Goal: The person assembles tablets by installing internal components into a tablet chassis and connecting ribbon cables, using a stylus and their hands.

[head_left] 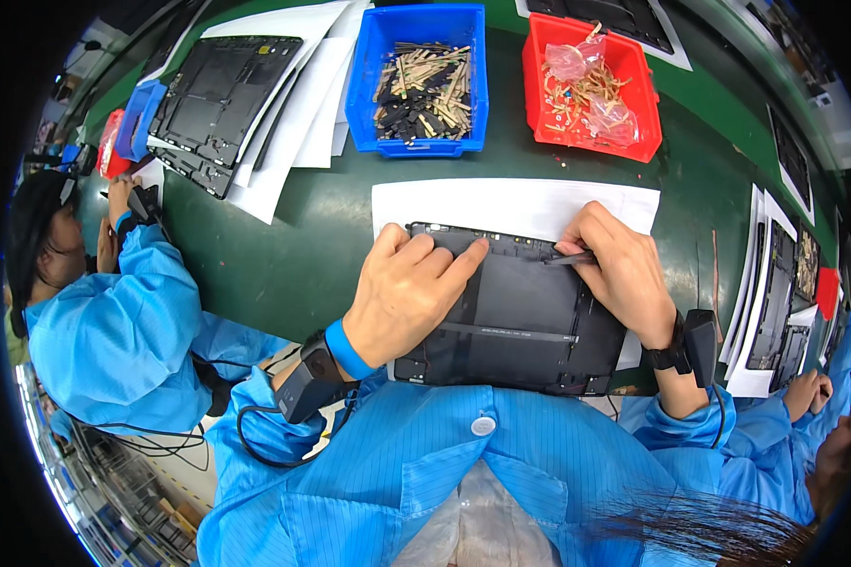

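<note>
The left hand lies palm down over the ten o'clock edge of a black panel, index fingertip on its far rim near twelve; whether the hidden thumb grips, I cannot tell. The right hand, at two o'clock, pinches a slim dark tool between thumb and fingers, its tip over the panel just short of the far rim.

The panel lies flat in front of the wearer, partly on a white sheet that shows beyond twelve. Along a strip across its middle runs a line of pale print, too small to read.

Farther out on the green table, a blue bin at eleven holds tan and black strips; a red bin, between twelve and one, holds clear plastic and tan scraps. At ten, another black panel bears a small yellow label, unreadable, and lies on white sheets. A blue-clad co-worker sits at nine; more panels lie at three.
</note>
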### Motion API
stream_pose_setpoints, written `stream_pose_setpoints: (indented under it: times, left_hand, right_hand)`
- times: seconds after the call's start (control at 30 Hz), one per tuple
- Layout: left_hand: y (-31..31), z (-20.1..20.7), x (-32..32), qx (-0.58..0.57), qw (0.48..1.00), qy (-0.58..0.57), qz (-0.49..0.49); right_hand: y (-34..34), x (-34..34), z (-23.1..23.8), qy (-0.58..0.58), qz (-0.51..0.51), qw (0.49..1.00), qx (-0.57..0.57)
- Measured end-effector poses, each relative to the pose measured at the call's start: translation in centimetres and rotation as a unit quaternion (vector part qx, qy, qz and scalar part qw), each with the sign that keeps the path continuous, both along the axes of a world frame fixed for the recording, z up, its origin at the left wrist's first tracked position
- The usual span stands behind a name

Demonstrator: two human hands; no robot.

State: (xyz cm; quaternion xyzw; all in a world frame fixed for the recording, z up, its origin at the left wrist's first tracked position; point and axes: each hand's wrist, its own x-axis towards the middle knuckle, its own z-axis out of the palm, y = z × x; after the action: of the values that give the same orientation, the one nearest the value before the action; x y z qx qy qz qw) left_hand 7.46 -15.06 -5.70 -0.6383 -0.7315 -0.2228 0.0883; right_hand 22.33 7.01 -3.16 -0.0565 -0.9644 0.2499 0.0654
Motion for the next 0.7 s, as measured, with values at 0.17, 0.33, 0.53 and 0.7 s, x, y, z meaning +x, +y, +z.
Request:
stream_pose_setpoints:
  times: [0.17,0.33,0.53,0.7]
  left_hand:
    - [-0.3,-0.21,0.74,-0.016,0.999,0.009,0.027]
    - [-0.32,-0.39,0.74,-0.021,0.999,0.017,0.021]
    - [-0.31,-0.39,0.91,-0.022,0.999,0.02,0.024]
    - [-0.46,-0.67,0.73,-0.012,0.999,0.036,0.026]
  right_hand:
    - [-0.04,0.07,-0.25,0.002,0.004,1.0,0.008]
    - [0.06,0.0,-0.42,-0.002,0.019,0.999,0.032]
    - [0.03,-0.1,-0.5,0.012,0.035,0.998,0.057]
    - [0.01,-0.41,-0.6,0.025,0.033,0.997,0.066]
